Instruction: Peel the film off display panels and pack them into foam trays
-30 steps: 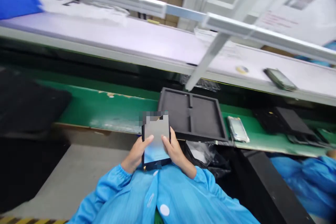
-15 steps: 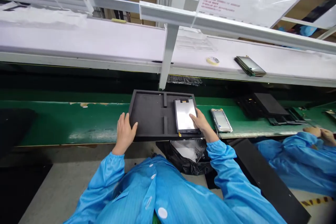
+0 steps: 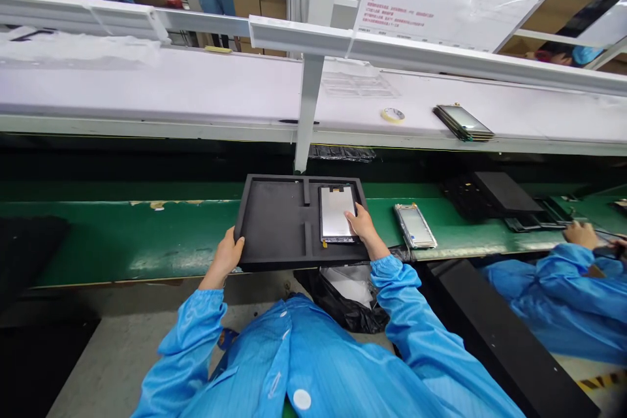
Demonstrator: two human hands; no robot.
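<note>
A black foam tray [image 3: 274,222] with two pockets lies on the green conveyor belt [image 3: 122,235] in front of me. A flat display panel [image 3: 336,212] sits in its right pocket; the left pocket holds nothing. My left hand [image 3: 226,258] grips the tray's near left corner, fingers curled under its edge. My right hand [image 3: 361,225] rests on the panel's lower right part with fingers pressed down on it.
Another display panel [image 3: 415,225] lies on the belt right of the tray, with black trays [image 3: 499,196] farther right. A white shelf [image 3: 196,88] behind carries a tape roll [image 3: 392,115] and stacked panels [image 3: 463,122]. A co-worker's sleeve and hand [image 3: 580,235] are at the right. A black bag [image 3: 353,294] hangs below.
The panel went from both my hands at my chest into the tray's right pocket. My left hand moved to the tray's left corner and now grips it.
</note>
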